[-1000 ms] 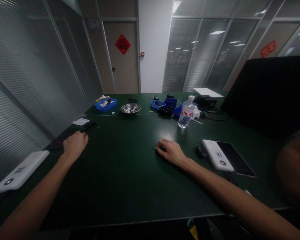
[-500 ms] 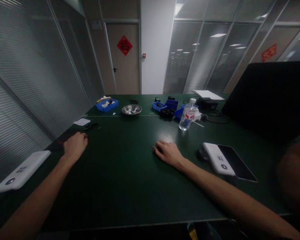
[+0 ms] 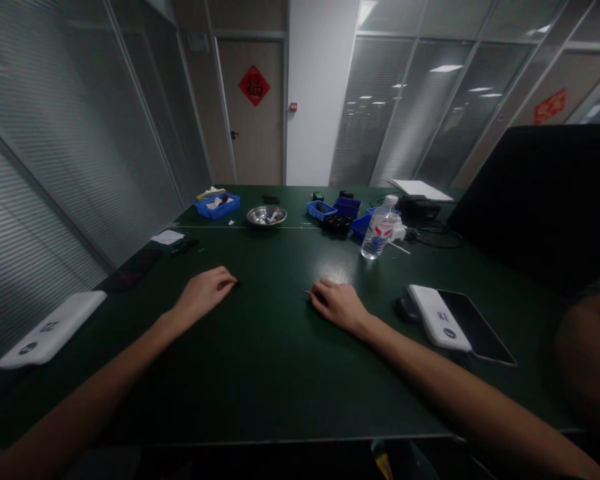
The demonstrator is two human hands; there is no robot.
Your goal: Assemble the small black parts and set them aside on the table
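My left hand point(image 3: 206, 293) is over the left middle of the dark green table point(image 3: 270, 373), thumb and fingers pinched together. A tiny dark bit shows at its fingertips, too small to name. Resting on the table to the right, my right hand point(image 3: 339, 305) has its fingers curled inward. A thin, pale sliver sticks out to the left of those fingers; what it belongs to is hidden in the hand. Beyond the two hands stands a steel bowl point(image 3: 254, 218) with small white and grey pieces in it.
A water bottle point(image 3: 379, 230) stands beyond my right hand, near blue trays point(image 3: 347, 207). White power banks lie at left point(image 3: 55, 330) and right point(image 3: 437, 317), the latter on a dark tablet point(image 3: 475, 327). Another person's arm point(image 3: 587, 353) is at far right, below a black screen point(image 3: 545, 200).
My left hand has moved right, from near the dark items at the table's left side toward the middle. My right hand has stayed in place. The view has shifted slightly.
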